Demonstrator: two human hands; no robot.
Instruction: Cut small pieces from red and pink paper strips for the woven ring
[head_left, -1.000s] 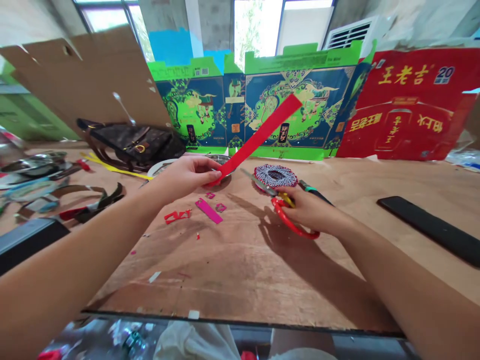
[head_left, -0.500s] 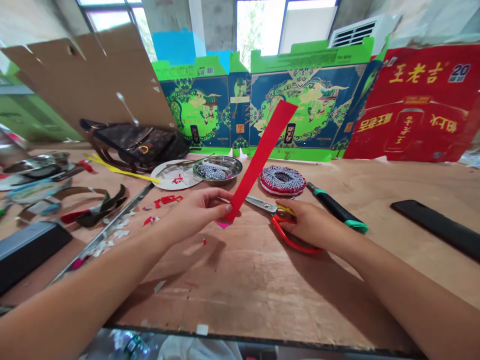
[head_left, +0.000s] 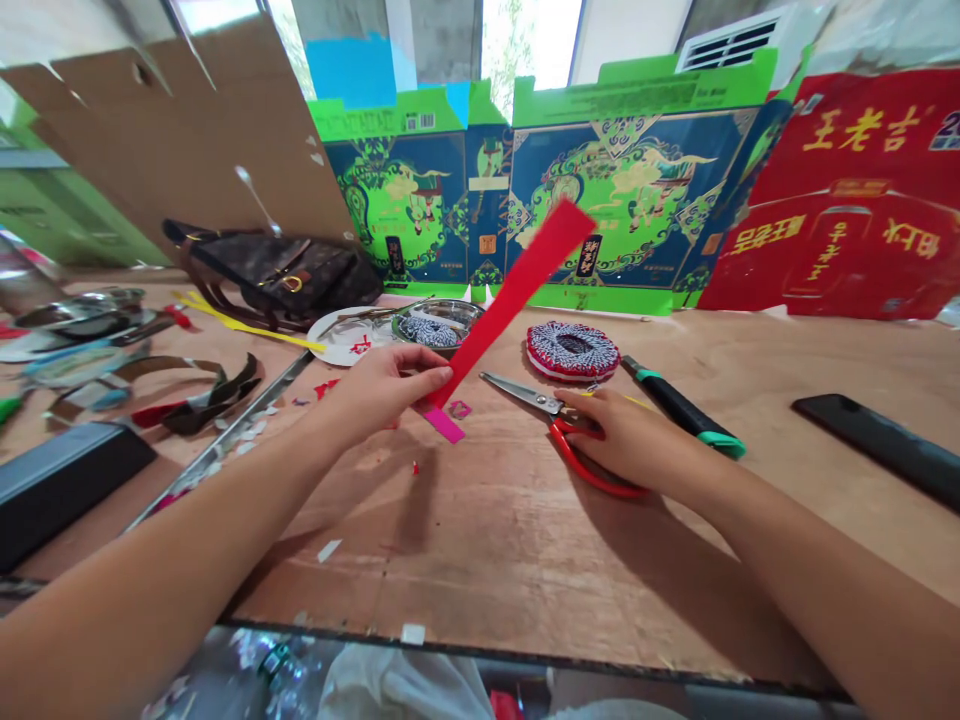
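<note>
My left hand [head_left: 386, 388] pinches the lower end of a long red card strip [head_left: 517, 295], which rises up and to the right. A small pink card piece [head_left: 444, 425] lies just below the strip's end. My right hand [head_left: 630, 437] is closed around the handles of red-handled steel scissors [head_left: 525, 395], whose blades rest pointing left on the plywood table [head_left: 510, 540]. Beyond those blades sits a round red and blue-white twine coil [head_left: 572, 351]. A black and green utility knife [head_left: 679, 418] lies just right of my right hand.
A steel ruler [head_left: 225, 435] lies left of my left forearm, among scattered scraps. Behind it stand a white plate [head_left: 349, 337] and a metal dish [head_left: 439, 322]. A black strip [head_left: 881, 445] lies at right. Printed cardboard panels stand along the back.
The scissors have dropped from above the coil to the table, staying in my right hand. The red strip now leans further right, and the head view has shifted slightly.
</note>
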